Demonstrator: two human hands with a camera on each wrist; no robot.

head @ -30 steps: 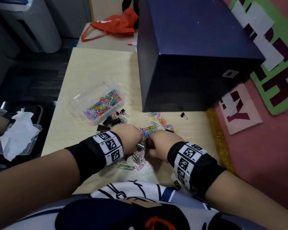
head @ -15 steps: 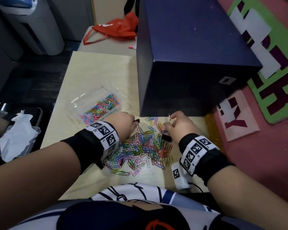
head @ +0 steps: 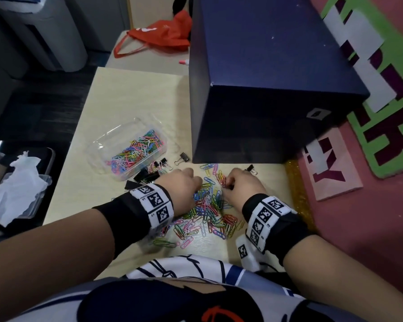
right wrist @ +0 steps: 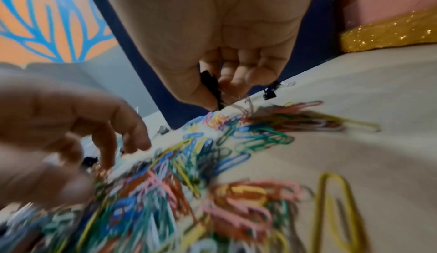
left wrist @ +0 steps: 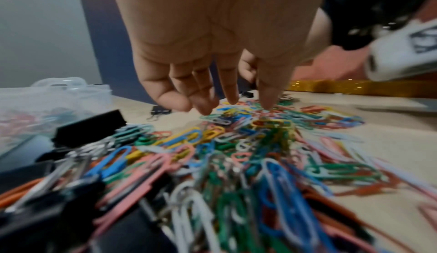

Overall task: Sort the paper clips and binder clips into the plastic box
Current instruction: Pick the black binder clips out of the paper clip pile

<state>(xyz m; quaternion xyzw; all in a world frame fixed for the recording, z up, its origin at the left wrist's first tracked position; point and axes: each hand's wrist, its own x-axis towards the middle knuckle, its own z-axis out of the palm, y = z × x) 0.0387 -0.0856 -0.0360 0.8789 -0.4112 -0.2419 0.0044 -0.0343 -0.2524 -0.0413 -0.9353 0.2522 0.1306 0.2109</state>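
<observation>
The plastic box [head: 107, 151] near the worktop's left edge is partly filled with paper clips — most remain heaped [head: 209, 205] at the near edge, where a binder clip [right wrist: 211, 87] is pinched by the right hand [head: 242, 184] and the left hand [head: 182, 182] is spread.

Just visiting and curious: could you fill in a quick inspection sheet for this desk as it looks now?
Surface: pale wooden table.
Job's things: clear plastic box partly filled with coloured clips; loose paper clips heaped between the hands; black binder clips beside the box.
Clutter: big navy box, red bag.
Grippers: left hand open over the pile; right hand pinches a small binder clip.
Cables: nothing seen.
Surroundings: pink wall.
</observation>
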